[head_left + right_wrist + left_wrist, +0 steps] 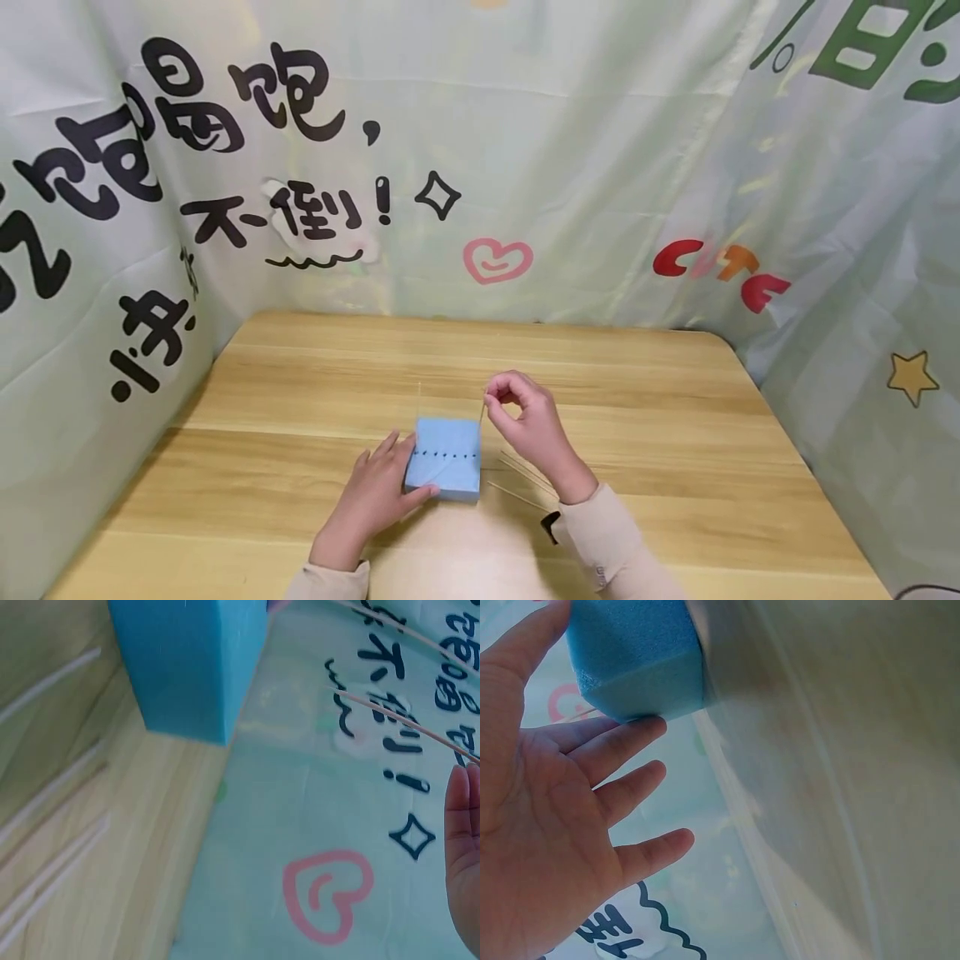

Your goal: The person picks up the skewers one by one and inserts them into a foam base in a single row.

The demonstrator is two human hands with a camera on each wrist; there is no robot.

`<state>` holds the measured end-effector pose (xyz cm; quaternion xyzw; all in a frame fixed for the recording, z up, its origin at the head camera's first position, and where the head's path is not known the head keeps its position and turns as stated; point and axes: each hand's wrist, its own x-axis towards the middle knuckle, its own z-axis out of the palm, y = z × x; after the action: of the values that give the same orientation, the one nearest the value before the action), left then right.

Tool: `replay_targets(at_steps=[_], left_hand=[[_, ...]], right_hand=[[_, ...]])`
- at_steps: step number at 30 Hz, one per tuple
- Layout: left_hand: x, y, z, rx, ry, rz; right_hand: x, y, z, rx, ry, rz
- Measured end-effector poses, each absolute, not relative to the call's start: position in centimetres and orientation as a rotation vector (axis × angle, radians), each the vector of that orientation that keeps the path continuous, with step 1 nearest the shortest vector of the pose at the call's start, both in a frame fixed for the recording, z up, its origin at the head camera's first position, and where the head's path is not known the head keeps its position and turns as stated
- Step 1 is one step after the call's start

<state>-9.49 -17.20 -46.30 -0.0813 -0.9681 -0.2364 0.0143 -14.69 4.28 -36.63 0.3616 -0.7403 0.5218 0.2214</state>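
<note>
A blue foam block [450, 435] rests on the wooden table, a row of small dark marks crossing its top. My left hand [382, 487] grips its left side, with the thumb at the near edge and a finger along the side. In the left wrist view the other fingers [641, 859] are spread away from the foam [641, 645]. Thumb and forefinger of my right hand [536, 425] pinch a thin wooden stick [405, 720] by the block's far right corner. Another thin stick [419, 402] stands upright at the far left corner.
Several thin sticks [517, 496] lie on the table to the right of the block, partly under my right forearm. The wooden table [637, 375] runs back to a printed fabric curtain [585, 192], which also hangs along both sides.
</note>
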Motion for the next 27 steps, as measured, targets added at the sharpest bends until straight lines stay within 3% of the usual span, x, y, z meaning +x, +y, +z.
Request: replay_targets(at_steps=[7, 18, 27], left_hand=[[-9.5, -17.3, -46.0, -0.246, -3.015, -0.743], [-9.3, -17.2, -46.4, -0.285, -2.992, -0.725], [-9.4, -17.4, -46.3, -0.288, -2.994, -0.740]], right_hand=[[-16.2, 1.9, -40.6, 1.061, -2.049, 1.498], [-14.3, -0.6, -38.7, 1.096, -2.058, 1.518], [-15.9, -1.6, -41.9, 1.105, -2.068, 1.520]])
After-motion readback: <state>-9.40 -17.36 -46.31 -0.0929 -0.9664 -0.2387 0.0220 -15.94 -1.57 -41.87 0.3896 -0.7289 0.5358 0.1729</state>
